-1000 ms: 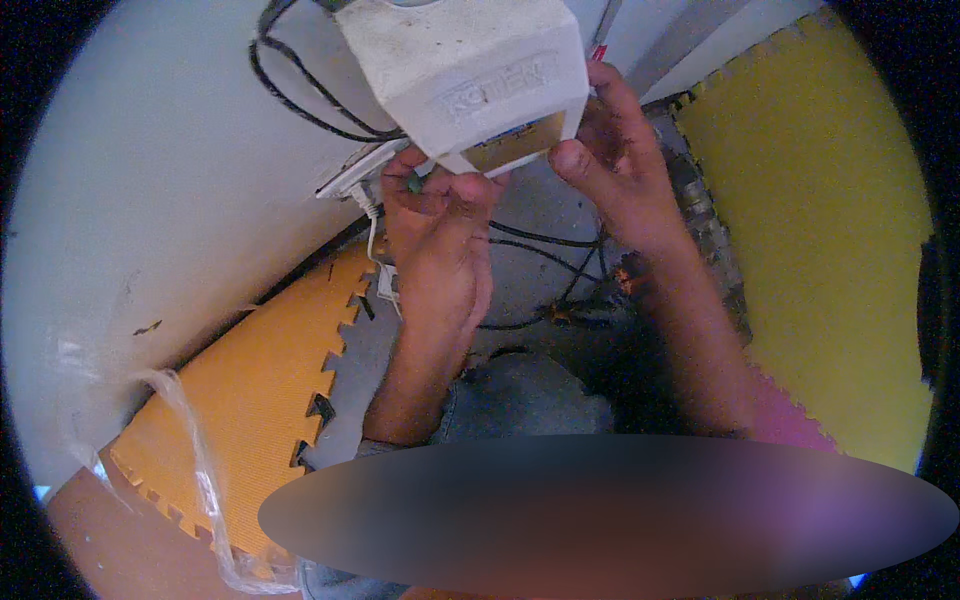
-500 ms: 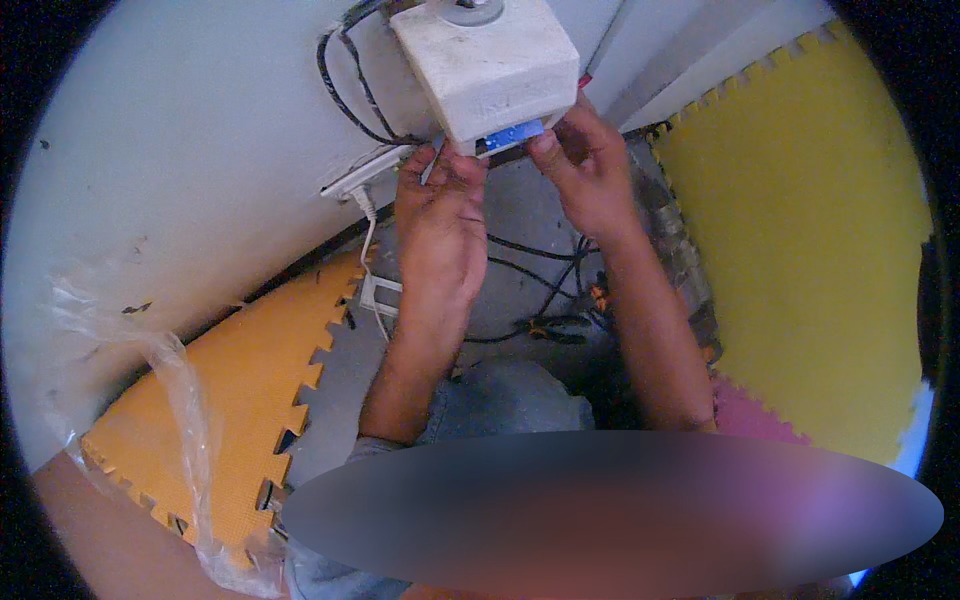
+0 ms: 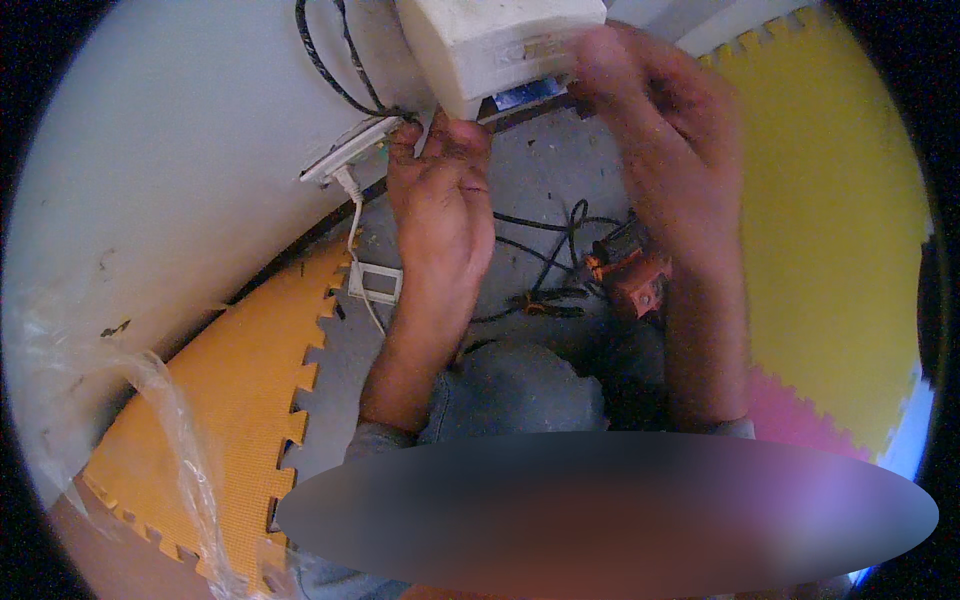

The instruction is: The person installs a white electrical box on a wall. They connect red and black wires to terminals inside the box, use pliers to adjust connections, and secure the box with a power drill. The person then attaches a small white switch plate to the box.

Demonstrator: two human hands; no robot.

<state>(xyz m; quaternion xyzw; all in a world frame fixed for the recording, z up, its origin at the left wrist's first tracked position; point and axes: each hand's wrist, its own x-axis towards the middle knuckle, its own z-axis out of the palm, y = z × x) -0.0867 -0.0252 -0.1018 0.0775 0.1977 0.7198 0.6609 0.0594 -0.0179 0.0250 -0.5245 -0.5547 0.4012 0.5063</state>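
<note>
A white box [image 3: 490, 45] hangs at the top of the view, with a bright blue part [image 3: 528, 95] showing along its underside. My left hand [image 3: 445, 215] has its fingers curled up against the box's lower left corner, and the fingertips are partly hidden. My right hand [image 3: 675, 150] is raised beside the box's right end, blurred by motion. Its fingertips are smeared, so whether it pinches anything small cannot be made out.
Left of the box, a white socket strip [image 3: 345, 150] on the wall holds a white plug [image 3: 348, 185]. Black cables [image 3: 540, 222], pliers [image 3: 555, 302], an orange-red tool [image 3: 640, 285] and a white frame [image 3: 378, 284] lie on the grey floor. Orange [image 3: 235, 390] and yellow [image 3: 835, 230] foam mats flank it.
My right hand has moved right and up from the box's underside, nearer the camera. My left hand stays at the corner. The box sits higher in view, and the orange-red tool is uncovered.
</note>
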